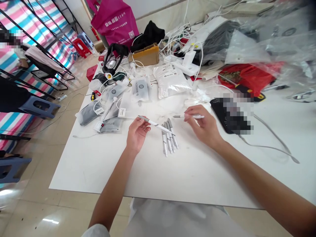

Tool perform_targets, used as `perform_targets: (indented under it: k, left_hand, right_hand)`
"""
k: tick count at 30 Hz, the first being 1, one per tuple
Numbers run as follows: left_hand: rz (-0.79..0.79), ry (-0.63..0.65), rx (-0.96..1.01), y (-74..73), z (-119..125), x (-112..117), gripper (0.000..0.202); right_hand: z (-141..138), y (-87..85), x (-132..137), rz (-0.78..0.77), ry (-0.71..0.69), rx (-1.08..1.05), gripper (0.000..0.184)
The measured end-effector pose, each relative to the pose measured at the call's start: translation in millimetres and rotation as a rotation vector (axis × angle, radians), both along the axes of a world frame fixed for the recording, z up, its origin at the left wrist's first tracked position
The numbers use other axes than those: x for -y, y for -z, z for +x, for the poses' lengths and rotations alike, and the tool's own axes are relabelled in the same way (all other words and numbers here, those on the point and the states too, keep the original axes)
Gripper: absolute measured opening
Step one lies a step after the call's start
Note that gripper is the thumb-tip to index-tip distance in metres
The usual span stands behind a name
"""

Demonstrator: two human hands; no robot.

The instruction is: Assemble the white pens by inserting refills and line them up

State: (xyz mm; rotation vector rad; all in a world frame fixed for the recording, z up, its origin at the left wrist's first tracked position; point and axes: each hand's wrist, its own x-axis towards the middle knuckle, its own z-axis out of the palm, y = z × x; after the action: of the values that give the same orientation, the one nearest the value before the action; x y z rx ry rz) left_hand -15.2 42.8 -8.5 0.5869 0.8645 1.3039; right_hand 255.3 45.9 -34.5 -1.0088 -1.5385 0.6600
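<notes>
My left hand (137,133) pinches a white pen with a grey tip (158,125) near its grey end. The pen slants down to the right, and its far end passes over several like pens (170,140) lying side by side on the white table (148,174). To the right, my right hand (203,125) is closed on a second white pen (180,116), held nearly level above the table with its grey tip pointing left. Between my hands lies the row of pens, their grey parts toward the back.
Flat packets (140,89), a white plastic parcel (170,79), tangled cables (175,41) and a cardboard box (145,55) crowd the back. A black phone (222,113) with a cable lies right of my right hand, near a screwdriver (256,93). Another person sits at far left.
</notes>
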Motion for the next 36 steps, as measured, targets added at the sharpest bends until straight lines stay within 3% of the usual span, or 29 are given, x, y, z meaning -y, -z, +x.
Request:
perform_targets:
  k: [2, 5, 14, 20, 26, 31, 36]
  left_hand:
    - [0.014, 0.007, -0.011, -0.4, 0, 1, 0.013]
    - [0.021, 0.017, -0.009, -0.5, 0, 1, 0.013]
    - [0.016, 0.032, -0.028, -1.1, 3, 2, 0.016]
    - [0.034, 0.046, -0.057, 0.2, 4, 4, 0.02]
    - [0.122, 0.1, -0.19, 3.7, 6, 7, 0.026]
    - [0.287, 0.188, -0.42, 5.1, 11, 15, 0.032]
    - [0.434, 0.194, -0.781, 5.2, 8, 18, 0.027]
  right_hand:
    - [-2, 3.4, 6, 0.1, -0.042, 0.265, 0.011]
    - [-5, 8.9, 14, 0.117, -0.152, 0.509, 0.008]
    - [-5, 10.1, 16, 0.207, -0.355, 0.737, 0.034]
    - [-5, 12.6, 15, 0.209, -0.355, 0.729, 0.036]
    - [-9, 6.0, 21, 0.119, -0.22, 0.515, 0.044]
    - [-14, -1.1, 24, 0.075, -0.264, 0.452, 0.024]
    - [-12, -1.5, 22, 0.043, -0.256, 0.438, 0.024]
